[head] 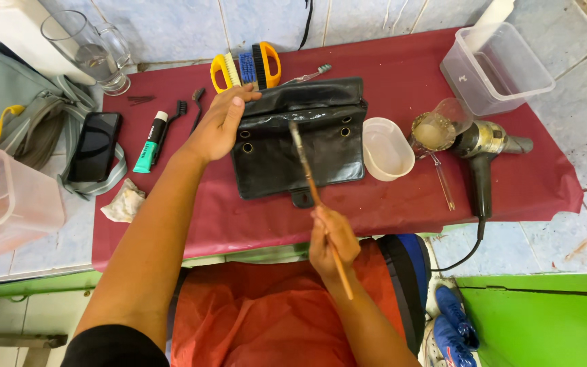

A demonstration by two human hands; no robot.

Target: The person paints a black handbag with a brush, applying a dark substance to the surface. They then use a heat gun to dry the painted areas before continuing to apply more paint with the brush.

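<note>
Two hands work at centre frame: the left hand (220, 126) and the right hand (332, 239). One black leather pouch (300, 146) lies on the tabletop (402, 75). One long-handled paintbrush (317, 200). Two yellow-handled scrub brushes (225, 71) (266, 64) at upper centre, one toothbrush (307, 73) beside them. One white bowl (384, 148). One heat gun (487, 146) at right. Two clear plastic tubs (497, 68) (15, 204). One glass mug (100, 54) upper left. One phone (95, 145). One green tube (149, 143).

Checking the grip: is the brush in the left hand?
No, the right hand holds the brush, while the left hand presses on the black leather bag.
</note>
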